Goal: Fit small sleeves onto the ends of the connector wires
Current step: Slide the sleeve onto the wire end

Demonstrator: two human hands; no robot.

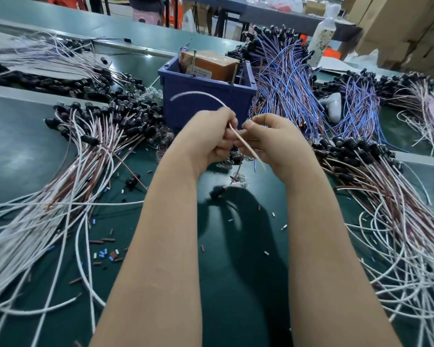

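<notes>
- Our left hand [211, 136] grips a thin white wire [201, 94]; we judge it light and floppy.
- Our right hand [273, 139] pinches it nearby in curled fingers; hold close to the tip.

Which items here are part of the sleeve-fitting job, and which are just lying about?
In use: left hand, right hand, white wire they hold, loose sleeves, connector-wire piles.
Lying about: blue bin, brown box inside it, white bottle.
</notes>
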